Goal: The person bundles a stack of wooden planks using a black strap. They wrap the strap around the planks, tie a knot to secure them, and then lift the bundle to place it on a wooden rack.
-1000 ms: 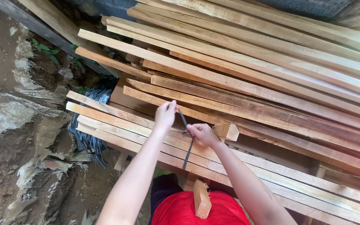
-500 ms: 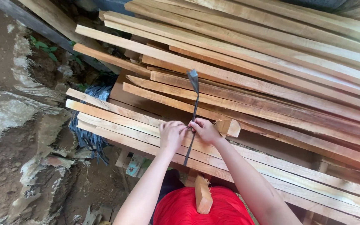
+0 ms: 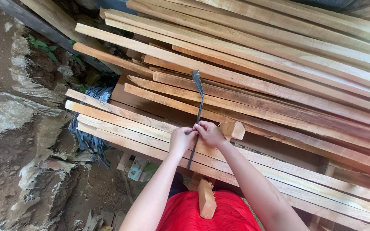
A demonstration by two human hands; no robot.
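Both my hands grip the shaft of a dark metal pry bar [image 3: 198, 102] near its lower half. My left hand [image 3: 180, 140] holds it from the left, my right hand [image 3: 210, 133] from the right. The bar's flat curved tip points away from me, raised over a stack of long pale wooden planks [image 3: 279, 90]. A short wooden block [image 3: 233, 129] lies on the planks just right of my right hand. Another small wooden piece [image 3: 206, 199] rests against my red shirt [image 3: 210, 214] below.
Bare dirt and rock [image 3: 13, 141] fill the left side. A bundle of dark blue strapping [image 3: 91, 128] hangs under the plank ends. Small green plants [image 3: 43, 47] grow at upper left. Wood scraps [image 3: 135, 167] lie on the ground beneath the planks.
The pry bar swung up from lying low by my hands to pointing away over the planks. My left hand dropped beside my right onto the shaft.
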